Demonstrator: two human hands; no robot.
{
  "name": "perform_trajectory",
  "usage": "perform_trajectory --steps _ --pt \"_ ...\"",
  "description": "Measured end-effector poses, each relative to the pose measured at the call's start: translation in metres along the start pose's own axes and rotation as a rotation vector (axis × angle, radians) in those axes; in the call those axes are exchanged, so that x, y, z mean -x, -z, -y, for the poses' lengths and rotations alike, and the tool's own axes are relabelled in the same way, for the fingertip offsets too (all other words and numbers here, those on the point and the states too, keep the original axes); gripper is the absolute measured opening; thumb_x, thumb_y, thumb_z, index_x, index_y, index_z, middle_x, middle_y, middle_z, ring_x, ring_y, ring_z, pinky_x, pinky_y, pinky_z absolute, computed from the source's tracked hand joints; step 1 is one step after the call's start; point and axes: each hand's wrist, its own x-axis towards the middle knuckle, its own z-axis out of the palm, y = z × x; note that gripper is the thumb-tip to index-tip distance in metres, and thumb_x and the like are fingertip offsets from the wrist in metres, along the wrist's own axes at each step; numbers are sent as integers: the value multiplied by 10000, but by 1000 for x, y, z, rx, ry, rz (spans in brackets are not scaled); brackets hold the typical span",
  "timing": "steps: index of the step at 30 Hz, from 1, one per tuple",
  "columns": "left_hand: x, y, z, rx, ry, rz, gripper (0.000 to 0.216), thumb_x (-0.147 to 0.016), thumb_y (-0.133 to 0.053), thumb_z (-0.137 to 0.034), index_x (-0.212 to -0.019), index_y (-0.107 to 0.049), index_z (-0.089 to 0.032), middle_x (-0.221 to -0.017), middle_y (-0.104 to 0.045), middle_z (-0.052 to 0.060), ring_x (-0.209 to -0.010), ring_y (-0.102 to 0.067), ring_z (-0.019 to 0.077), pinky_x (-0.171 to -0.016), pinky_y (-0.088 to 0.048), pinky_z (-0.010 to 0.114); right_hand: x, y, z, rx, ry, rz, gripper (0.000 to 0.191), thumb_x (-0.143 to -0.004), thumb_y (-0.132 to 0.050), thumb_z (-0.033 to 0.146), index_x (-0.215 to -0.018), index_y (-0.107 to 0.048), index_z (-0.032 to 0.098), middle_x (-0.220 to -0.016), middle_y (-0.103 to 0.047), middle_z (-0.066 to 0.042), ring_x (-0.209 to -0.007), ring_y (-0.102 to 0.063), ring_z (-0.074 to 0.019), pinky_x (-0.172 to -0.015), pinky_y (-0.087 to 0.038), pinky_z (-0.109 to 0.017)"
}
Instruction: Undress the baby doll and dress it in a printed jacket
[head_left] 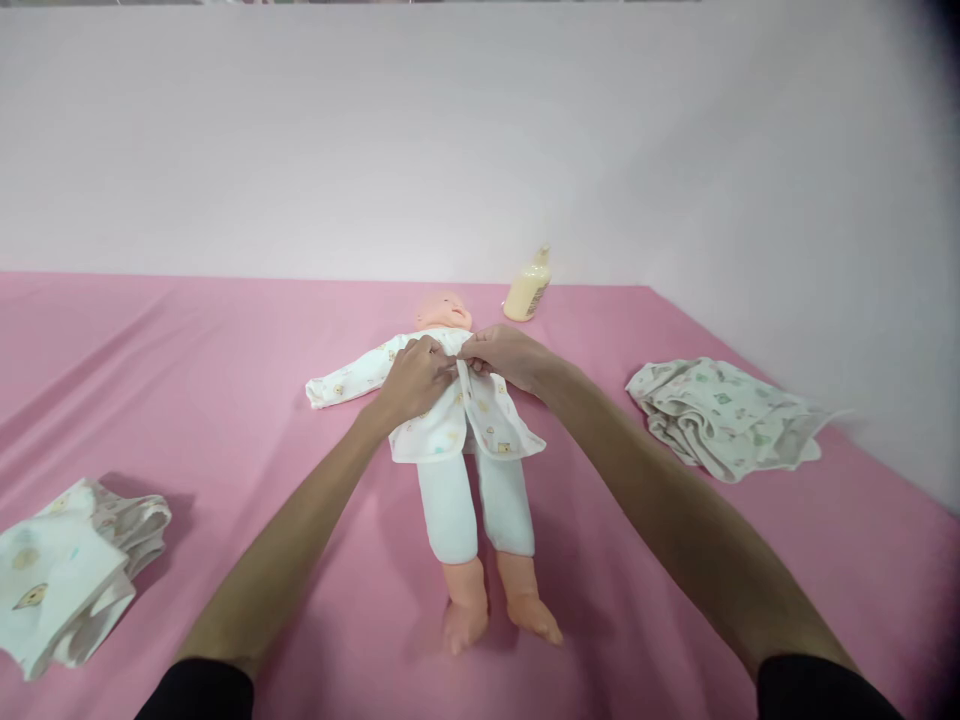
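Observation:
A baby doll (465, 590) lies on its back, feet toward me, in white trousers (448, 508) and a white printed jacket (427, 437). The jacket's front edges meet at the upper chest and part lower down. My left hand (417, 378) is closed on the jacket's front edge at the chest. Right beside it, my right hand (501, 355) pinches the other edge, fingertips nearly touching the left ones. The jacket's left-side sleeve stretches out flat; the other sleeve is mostly hidden behind my right arm. Whatever fastening sits between my fingertips is hidden.
A pump bottle of pale yellow liquid (529, 287) stands beyond the doll. Crumpled printed cloth (720, 415) lies at the right, and another printed garment (67, 570) at the near left. Pink sheeting (225, 400) covers the surface, with a white wall (337, 140) behind.

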Motion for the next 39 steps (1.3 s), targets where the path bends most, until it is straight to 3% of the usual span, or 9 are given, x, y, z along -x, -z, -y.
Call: perform_trajectory --steps 7,13,17,21,27,32,39 --pt "-1 -16 -6 23 105 -120 258 -912 -483 -168 -998 -723 -210 -1077 -615 68 -1080 -528 242 -974 -417 407 10 -1 -3 -45 -11 -73 111 -732 -691 179 -666 -602 165 -644 -599 -24 -610 -536 -119 -573 -448 -247" --pt "1 -22 -6 -15 161 -172 215 -921 -518 -210 -1096 -639 -175 -1154 -601 97 -1125 -505 263 -986 -396 411 12 -12 3 261 1 -214 128 -717 -699 229 -753 -593 168 -629 -623 -19 -588 -548 -139 -539 -382 -253" --pt "0 -23 -4 -23 173 -166 183 -915 -545 -228 -1066 -610 -149 -1138 -603 109 -1099 -502 265 -974 -402 401 6 -21 9 408 -4 -310 148 -704 -648 165 -842 -597 154 -771 -668 -39 -662 -570 -147 -588 -388 -253" --pt "-1 -21 -2 -21 162 -143 270 -943 -523 -270 -1165 -600 -138 -1174 -586 117 -1118 -497 267 -996 -395 411 2 -20 5 263 26 -282 208 -697 -629 134 -904 -607 154 -740 -649 -13 -622 -555 -134 -561 -388 -244" --pt "0 -13 4 -69 52 -76 316 -989 -455 -348 -1234 -637 -264 -1233 -539 86 -1171 -470 262 -1022 -392 435 2 -10 -10 -78 48 -218 218 -697 -695 166 -907 -639 158 -691 -637 11 -595 -548 -116 -536 -408 -227" --pt "0 -9 11 -29 24 -19 373 -1008 -417 -418 -1281 -640 -297 -1477 -461 56 -1372 -382 276 -1133 -319 489 -5 -6 -23 -341 30 -119 216 -695 -718 209 -897 -654 167 -697 -670 -4 -608 -603 -136 -553 -469 -239" --pt "-5 -18 16 8 -44 -55 381 -1016 -414 -410 -1260 -661 -252 -1507 -511 20 -1472 -334 232 -1214 -248 439 -3 -7 -26 -373 7 -116 226 -697 -727 233 -905 -651 187 -628 -641 12 -532 -568 -132 -472 -432 -228"
